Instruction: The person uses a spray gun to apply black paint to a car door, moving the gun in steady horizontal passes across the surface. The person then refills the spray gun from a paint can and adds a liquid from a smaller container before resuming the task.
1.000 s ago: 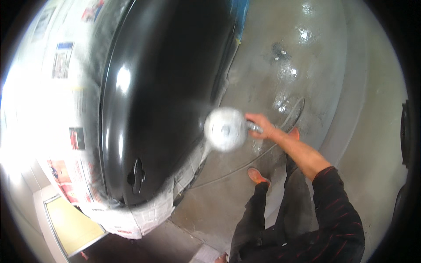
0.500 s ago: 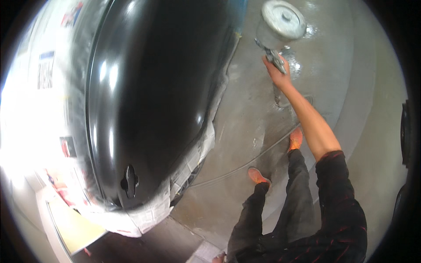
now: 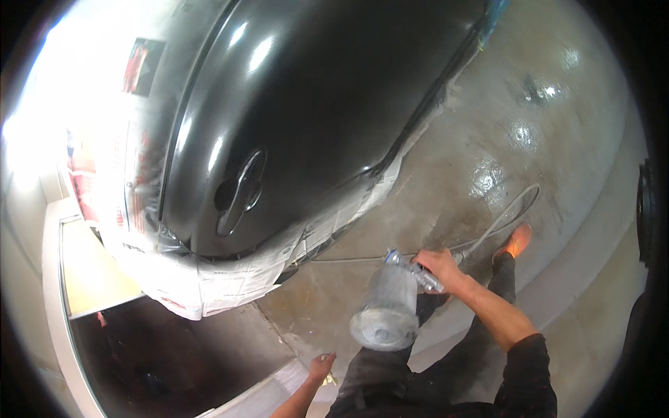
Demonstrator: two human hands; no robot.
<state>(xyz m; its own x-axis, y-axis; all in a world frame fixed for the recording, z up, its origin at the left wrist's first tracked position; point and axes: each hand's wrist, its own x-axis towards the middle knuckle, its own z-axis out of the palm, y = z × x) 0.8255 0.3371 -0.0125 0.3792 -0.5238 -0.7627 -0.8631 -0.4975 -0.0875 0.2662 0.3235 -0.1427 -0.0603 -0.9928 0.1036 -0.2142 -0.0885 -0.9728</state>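
Observation:
My right hand (image 3: 439, 270) grips a metal spray gun (image 3: 426, 277) with a cloudy cylindrical cup (image 3: 383, 313), held low over my legs, away from the car panel. The panel is a glossy black door (image 3: 320, 97) with a handle (image 3: 239, 191), edged by newspaper masking (image 3: 230, 285). My left hand (image 3: 320, 366) hangs low at the bottom middle, fingers curled by a small pale yellowish item that I cannot make out. A pale hose (image 3: 498, 223) loops on the floor behind the gun.
The grey concrete floor (image 3: 488, 125) has wet shiny patches. Blue masking (image 3: 496, 14) edges the panel's far end. At lower left stand a yellow board (image 3: 97, 272) in a white frame and a dark opening (image 3: 160, 355). My orange shoe (image 3: 517, 238) is at the right.
The spray gun has swung from high beside the panel's far end down toward my legs. The view has turned, so the door lies more diagonally, and my left hand shows more fully.

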